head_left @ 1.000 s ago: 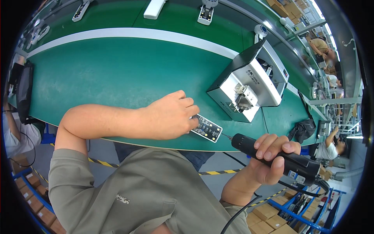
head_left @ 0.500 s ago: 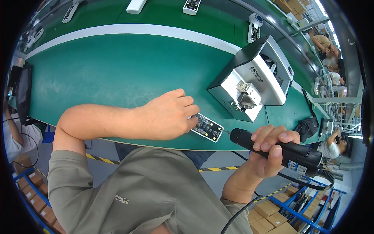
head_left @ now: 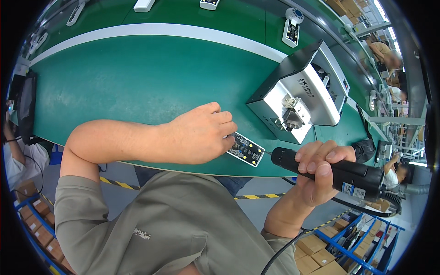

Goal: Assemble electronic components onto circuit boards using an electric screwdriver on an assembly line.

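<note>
My left hand (head_left: 204, 135) is closed on the near-left end of a white-cased circuit board (head_left: 247, 151), its fingers covering that end. The board lies at the front edge of the green table, dark with several yellowish squares. In my right hand (head_left: 321, 169) is a black electric screwdriver (head_left: 284, 159), held almost level with fingers wrapped round its body. Its thin bit points left, right beside the board's right end; whether it touches cannot be made out. A cable runs from the screwdriver's back end.
A silver and black screw feeder (head_left: 298, 91) stands on the green table (head_left: 137, 68) beyond the board. Behind a white strip (head_left: 151, 30), a green conveyor (head_left: 247, 20) carries several white devices, one with an exposed board (head_left: 291, 33). A black bag (head_left: 363, 150) lies at right. Other people sit farther off.
The devices on the conveyor have shifted left. My right hand and the screwdriver have moved slightly right, while my left hand keeps its hold on the circuit board.
</note>
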`<state>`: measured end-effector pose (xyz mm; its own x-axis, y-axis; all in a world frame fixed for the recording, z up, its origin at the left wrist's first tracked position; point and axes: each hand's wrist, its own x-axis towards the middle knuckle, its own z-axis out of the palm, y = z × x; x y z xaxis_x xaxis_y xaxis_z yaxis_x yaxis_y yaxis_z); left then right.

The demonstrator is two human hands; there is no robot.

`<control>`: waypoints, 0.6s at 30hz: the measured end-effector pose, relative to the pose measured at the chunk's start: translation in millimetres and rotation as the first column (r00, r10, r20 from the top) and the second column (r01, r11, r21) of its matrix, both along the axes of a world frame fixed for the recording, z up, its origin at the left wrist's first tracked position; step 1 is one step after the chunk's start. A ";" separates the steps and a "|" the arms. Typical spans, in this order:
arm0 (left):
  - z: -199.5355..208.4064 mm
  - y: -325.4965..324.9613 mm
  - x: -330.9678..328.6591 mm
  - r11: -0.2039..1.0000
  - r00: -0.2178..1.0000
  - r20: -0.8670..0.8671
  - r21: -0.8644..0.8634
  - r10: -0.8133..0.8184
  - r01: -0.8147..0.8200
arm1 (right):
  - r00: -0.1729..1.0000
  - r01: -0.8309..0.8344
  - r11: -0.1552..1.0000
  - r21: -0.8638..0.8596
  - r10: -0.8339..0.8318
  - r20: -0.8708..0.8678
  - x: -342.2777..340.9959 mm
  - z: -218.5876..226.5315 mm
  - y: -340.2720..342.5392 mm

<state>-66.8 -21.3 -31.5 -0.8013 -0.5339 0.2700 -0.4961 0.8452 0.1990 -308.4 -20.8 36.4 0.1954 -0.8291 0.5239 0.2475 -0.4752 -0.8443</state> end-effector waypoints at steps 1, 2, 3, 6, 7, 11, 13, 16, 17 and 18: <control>0.5 -0.4 0.1 1.000 1.000 0.002 0.002 -0.002 0.002 | 0.999 0.031 0.999 0.018 -0.031 0.015 2.4 1.0 2.8; 0.8 -0.6 0.1 1.000 1.000 0.004 0.004 -0.003 0.003 | 0.998 0.062 0.997 0.037 -0.063 0.030 5.0 2.1 5.4; 0.7 -0.4 0.1 1.000 1.000 0.007 0.007 -0.005 0.005 | 0.995 0.092 0.994 0.057 -0.095 0.043 7.0 3.1 7.1; -0.1 -1.3 0.6 1.000 1.000 -0.005 0.014 -0.003 0.003 | 0.995 0.098 0.992 0.080 -0.098 0.004 13.2 7.4 7.3; -0.7 -1.7 0.9 1.000 1.000 -0.010 0.018 -0.002 0.003 | 0.995 0.100 0.991 0.092 -0.099 -0.015 14.9 8.3 6.8; -5.3 -2.8 -0.3 1.000 0.999 -0.054 0.001 0.003 -0.003 | 0.997 0.058 0.994 0.088 -0.054 -0.051 12.1 6.9 1.8; -7.4 -3.6 -1.2 1.000 0.996 -0.089 -0.026 0.001 -0.003 | 0.998 0.017 0.998 0.067 -0.013 -0.065 10.2 5.4 -1.7; -8.4 -4.0 -1.2 1.000 0.996 -0.093 -0.016 0.003 -0.004 | 0.998 0.004 0.998 0.063 0.000 -0.065 11.0 3.7 -3.3; -8.2 -4.0 -1.3 1.000 0.996 -0.094 -0.016 0.002 -0.004 | 0.998 -0.002 0.998 0.057 0.006 -0.066 11.2 3.7 -3.4; -7.7 -3.9 -1.3 1.000 0.995 -0.096 -0.018 0.002 -0.003 | 0.998 -0.008 0.999 0.049 0.011 -0.066 11.2 3.8 -3.4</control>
<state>-68.1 -25.2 -39.2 -0.7698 -0.5302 0.3554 -0.4775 0.8479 0.2305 -297.2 -24.1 40.2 0.2365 -0.8511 0.4687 0.1946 -0.4311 -0.8811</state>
